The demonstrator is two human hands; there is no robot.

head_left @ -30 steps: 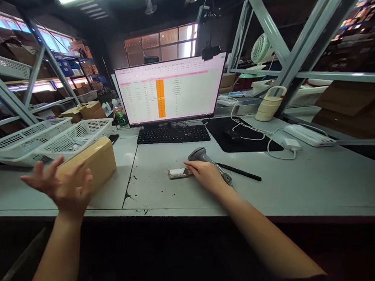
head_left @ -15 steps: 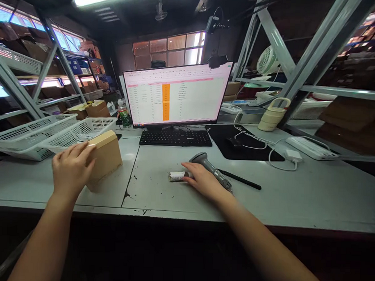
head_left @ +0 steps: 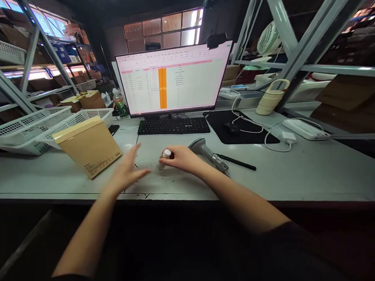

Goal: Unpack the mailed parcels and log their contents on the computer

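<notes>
My right hand (head_left: 182, 158) grips a small bottle (head_left: 166, 154) with a white cap, upright or nearly so, near the middle of the table. Its label is mostly covered by my fingers. My left hand (head_left: 126, 173) is spread open and a little blurred, holding nothing, between the bottle and a tan cardboard box (head_left: 90, 147). That box stands tilted on the left, with small print low on its side. Just right of my right hand lies a grey barcode scanner (head_left: 210, 154), beside a thin black stick-like object (head_left: 237, 162).
A monitor (head_left: 177, 80) showing a spreadsheet stands behind a black keyboard (head_left: 174, 125). White plastic baskets (head_left: 24, 128) sit on the left. To the right are a mouse (head_left: 231, 127) on a black mat (head_left: 249, 136), white cables, a power strip (head_left: 304, 129) and a cream cup (head_left: 270, 100).
My left hand has let go of the box and moved right, toward the bottle. My right hand has picked up the lying bottle and turned it upward. The view has tipped downward.
</notes>
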